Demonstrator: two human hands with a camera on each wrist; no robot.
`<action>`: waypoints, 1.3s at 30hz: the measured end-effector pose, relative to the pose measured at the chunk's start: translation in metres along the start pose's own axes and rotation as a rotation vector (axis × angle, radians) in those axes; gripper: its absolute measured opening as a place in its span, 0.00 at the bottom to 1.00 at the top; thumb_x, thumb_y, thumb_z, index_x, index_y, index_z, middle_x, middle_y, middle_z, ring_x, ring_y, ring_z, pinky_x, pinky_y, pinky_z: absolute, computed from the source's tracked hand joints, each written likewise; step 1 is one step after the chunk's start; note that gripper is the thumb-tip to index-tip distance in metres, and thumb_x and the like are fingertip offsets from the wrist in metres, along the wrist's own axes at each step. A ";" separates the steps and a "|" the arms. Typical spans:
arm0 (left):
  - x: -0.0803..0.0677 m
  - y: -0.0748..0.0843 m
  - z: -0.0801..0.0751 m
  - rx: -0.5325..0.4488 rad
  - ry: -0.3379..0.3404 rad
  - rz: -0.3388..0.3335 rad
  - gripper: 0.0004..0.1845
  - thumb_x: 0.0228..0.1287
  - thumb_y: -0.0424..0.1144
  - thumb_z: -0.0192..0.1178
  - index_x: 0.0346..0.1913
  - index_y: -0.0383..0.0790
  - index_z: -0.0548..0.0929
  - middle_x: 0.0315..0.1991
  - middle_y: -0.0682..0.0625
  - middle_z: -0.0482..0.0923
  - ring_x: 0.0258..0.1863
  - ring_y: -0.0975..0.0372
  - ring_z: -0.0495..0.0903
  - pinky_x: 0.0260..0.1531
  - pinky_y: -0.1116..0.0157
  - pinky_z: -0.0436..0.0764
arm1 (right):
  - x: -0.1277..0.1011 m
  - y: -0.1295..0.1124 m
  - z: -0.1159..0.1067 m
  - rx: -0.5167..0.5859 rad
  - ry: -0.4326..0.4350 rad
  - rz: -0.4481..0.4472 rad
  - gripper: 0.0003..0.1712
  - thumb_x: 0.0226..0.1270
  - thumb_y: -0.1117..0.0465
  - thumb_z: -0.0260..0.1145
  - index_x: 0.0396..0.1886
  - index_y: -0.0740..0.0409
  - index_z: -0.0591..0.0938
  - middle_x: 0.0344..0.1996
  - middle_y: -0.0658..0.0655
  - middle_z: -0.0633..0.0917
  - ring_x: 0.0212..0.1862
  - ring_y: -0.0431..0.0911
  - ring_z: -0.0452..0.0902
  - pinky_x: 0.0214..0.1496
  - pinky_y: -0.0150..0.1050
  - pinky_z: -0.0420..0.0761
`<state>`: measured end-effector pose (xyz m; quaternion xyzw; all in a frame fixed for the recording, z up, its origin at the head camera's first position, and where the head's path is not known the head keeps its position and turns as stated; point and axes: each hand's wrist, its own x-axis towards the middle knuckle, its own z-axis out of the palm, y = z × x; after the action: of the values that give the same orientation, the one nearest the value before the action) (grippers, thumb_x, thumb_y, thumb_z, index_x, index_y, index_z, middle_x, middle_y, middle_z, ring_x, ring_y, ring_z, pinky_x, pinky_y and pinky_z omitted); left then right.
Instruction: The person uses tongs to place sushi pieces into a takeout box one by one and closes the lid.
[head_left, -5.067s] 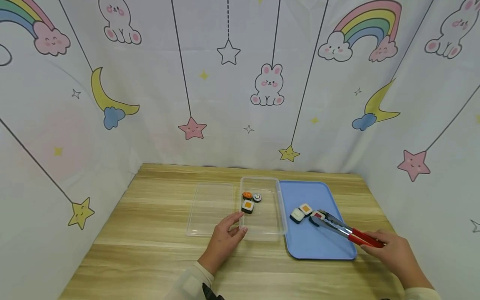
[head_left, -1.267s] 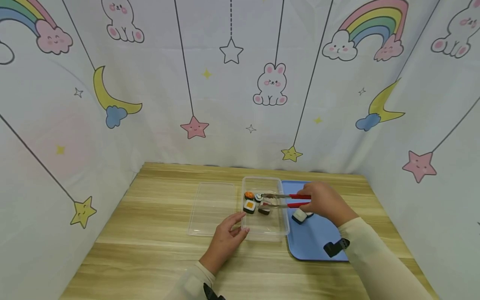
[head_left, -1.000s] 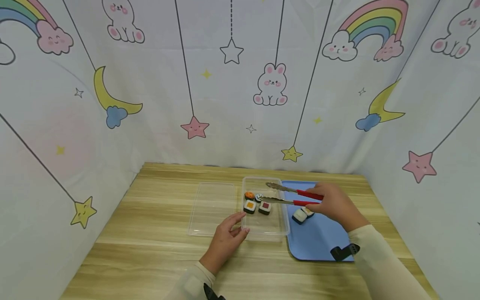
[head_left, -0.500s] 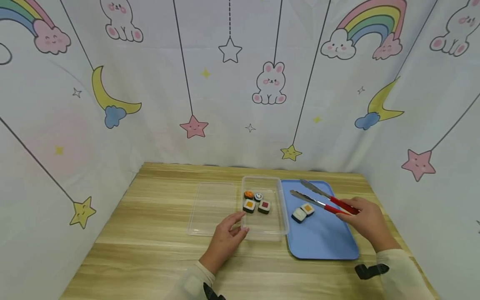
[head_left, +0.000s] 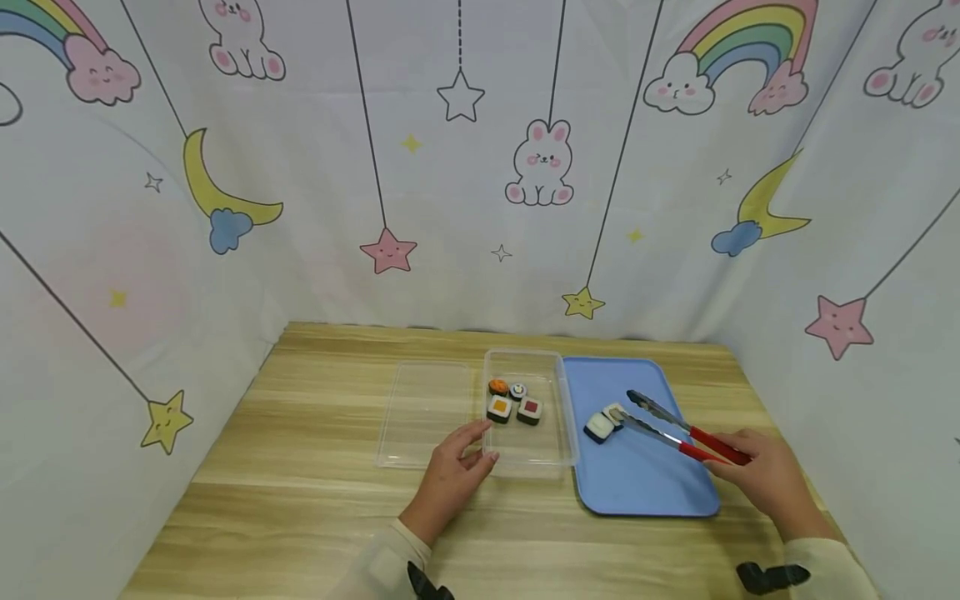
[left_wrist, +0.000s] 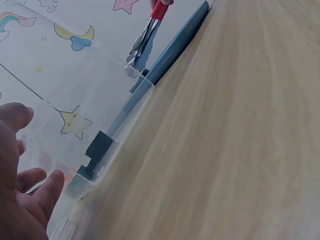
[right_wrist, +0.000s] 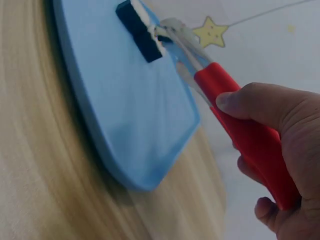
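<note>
My left hand (head_left: 478,448) rests with thumb and fingers against the near left corner of a clear plastic container (head_left: 558,421). Inside it lie several toy sushi pieces (head_left: 513,401), seen as dark blocks (left_wrist: 99,146) through the wall. My right hand (head_left: 731,457) grips red-handled metal tongs (head_left: 678,432) over a blue tray (head_left: 645,483). The tong tips are open and sit right at two white sushi pieces (head_left: 604,422) on the tray. In the right wrist view the tongs (right_wrist: 235,115) reach a dark-sided piece (right_wrist: 141,31).
A clear lid (head_left: 422,412) lies flat to the left of the container. The wooden table (head_left: 300,492) is walled by a printed curtain (head_left: 480,167) at the back and both sides. The tray's near half is bare blue plastic (right_wrist: 130,115).
The tongs carried a red-centred piece from the tray into the container, let it go, then swung back right and came down by the two pieces on the tray. My left hand stayed put.
</note>
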<state>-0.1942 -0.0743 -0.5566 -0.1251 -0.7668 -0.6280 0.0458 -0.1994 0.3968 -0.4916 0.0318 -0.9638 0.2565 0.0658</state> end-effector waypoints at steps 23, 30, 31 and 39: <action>0.000 0.002 0.000 -0.042 -0.001 0.008 0.26 0.68 0.33 0.70 0.68 0.36 0.79 0.70 0.39 0.74 0.66 0.42 0.75 0.58 0.57 0.85 | -0.011 0.004 0.008 -0.033 -0.044 0.087 0.33 0.55 0.50 0.83 0.55 0.65 0.88 0.43 0.64 0.86 0.41 0.55 0.78 0.36 0.39 0.77; 0.001 -0.002 0.000 -0.022 -0.010 -0.011 0.26 0.69 0.33 0.69 0.69 0.35 0.79 0.70 0.39 0.73 0.67 0.42 0.75 0.59 0.59 0.84 | -0.009 0.000 0.019 -0.028 -0.022 0.067 0.30 0.55 0.52 0.84 0.54 0.64 0.88 0.43 0.64 0.86 0.41 0.56 0.78 0.37 0.41 0.80; 0.001 -0.003 0.000 -0.018 -0.014 -0.014 0.26 0.70 0.34 0.69 0.69 0.35 0.78 0.70 0.39 0.73 0.67 0.42 0.75 0.59 0.60 0.84 | -0.009 0.000 0.020 -0.027 -0.022 0.063 0.30 0.55 0.53 0.84 0.54 0.64 0.88 0.42 0.63 0.86 0.41 0.55 0.78 0.37 0.41 0.79; 0.001 -0.002 -0.001 0.008 -0.019 -0.008 0.26 0.71 0.35 0.69 0.70 0.38 0.78 0.70 0.39 0.73 0.67 0.42 0.75 0.58 0.62 0.84 | -0.011 0.002 0.025 -0.018 0.011 0.061 0.28 0.54 0.55 0.84 0.52 0.65 0.89 0.41 0.62 0.86 0.41 0.55 0.78 0.35 0.37 0.78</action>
<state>-0.1960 -0.0759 -0.5582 -0.1281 -0.7701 -0.6238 0.0366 -0.1916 0.3864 -0.5156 0.0005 -0.9662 0.2498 0.0635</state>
